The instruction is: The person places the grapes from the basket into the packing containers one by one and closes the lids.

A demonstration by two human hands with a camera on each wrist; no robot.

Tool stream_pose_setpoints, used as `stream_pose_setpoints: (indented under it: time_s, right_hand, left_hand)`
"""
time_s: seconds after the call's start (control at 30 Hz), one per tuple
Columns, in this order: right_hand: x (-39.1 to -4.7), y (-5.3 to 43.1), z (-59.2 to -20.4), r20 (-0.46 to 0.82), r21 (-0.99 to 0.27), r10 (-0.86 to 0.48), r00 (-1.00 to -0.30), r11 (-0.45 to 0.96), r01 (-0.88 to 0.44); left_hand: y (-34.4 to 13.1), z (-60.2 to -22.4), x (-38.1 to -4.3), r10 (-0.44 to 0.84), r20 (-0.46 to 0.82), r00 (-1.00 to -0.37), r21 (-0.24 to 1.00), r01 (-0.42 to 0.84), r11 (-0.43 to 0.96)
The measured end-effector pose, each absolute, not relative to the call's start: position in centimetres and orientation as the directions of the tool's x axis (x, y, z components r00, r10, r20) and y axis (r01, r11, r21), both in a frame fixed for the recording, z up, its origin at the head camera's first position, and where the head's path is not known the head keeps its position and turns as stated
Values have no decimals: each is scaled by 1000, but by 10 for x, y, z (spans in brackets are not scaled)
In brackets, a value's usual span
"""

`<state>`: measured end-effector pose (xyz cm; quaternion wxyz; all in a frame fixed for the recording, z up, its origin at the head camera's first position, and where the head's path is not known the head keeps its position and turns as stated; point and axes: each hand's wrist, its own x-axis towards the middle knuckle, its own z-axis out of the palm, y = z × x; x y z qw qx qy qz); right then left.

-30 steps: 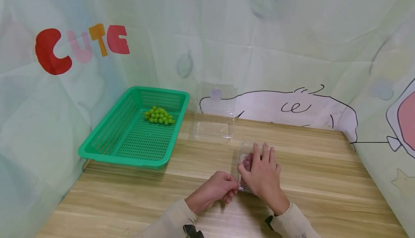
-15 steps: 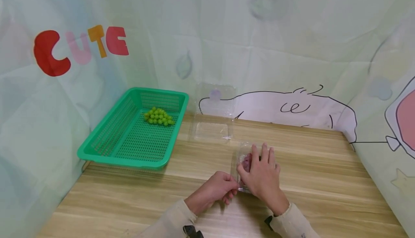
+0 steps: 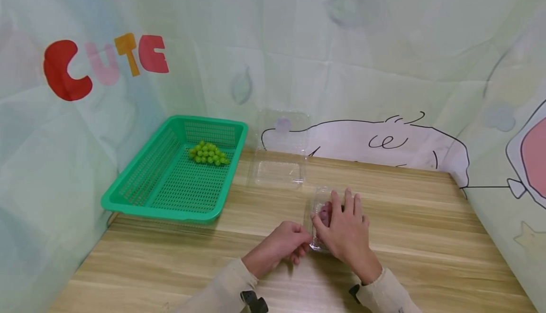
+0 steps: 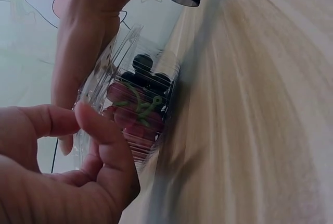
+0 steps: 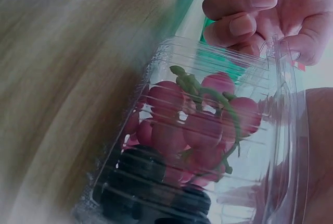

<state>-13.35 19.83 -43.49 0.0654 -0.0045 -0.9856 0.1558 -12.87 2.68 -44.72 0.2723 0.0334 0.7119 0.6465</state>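
Note:
A clear plastic clamshell box (image 3: 320, 204) lies on the wooden table, its lid down. Inside are red grapes (image 5: 203, 127) on a green stem, beside dark, round grape-like fruit (image 5: 138, 177). My right hand (image 3: 347, 230) rests flat on the lid with fingers straight and spread, covering much of the box in the head view. With thumb and index finger, my left hand (image 3: 283, 246) pinches the rim at the near left corner; the left wrist view shows this hand (image 4: 78, 166) with its other fingers curled.
A green basket (image 3: 166, 216) with a bunch of green grapes (image 3: 209, 153) stands at the left. Behind the hands, against the printed cloth wall, sits another clear box (image 3: 279, 173) with its lid up. The wooden table (image 3: 405, 208) extends to the right.
My left hand has shifted slightly left and up at the box's corner. The right hand stays on the lid, and the basket and rear box are unchanged.

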Motion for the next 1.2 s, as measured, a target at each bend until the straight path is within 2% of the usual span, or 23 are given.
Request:
stream_pose_setpoints:
  time_s: [0.7, 1.2]
  right_hand:
    - [-132, 207, -436, 171, -253, -29, -985, 965, -73]
    - [-136, 213, -439, 174, -266, -51, -983, 959, -97]
  left_hand:
    - [37, -449, -156, 319, -311, -895, 950, -279, 141]
    - [47, -452, -182, 251, -311, -917, 950, -305, 64]
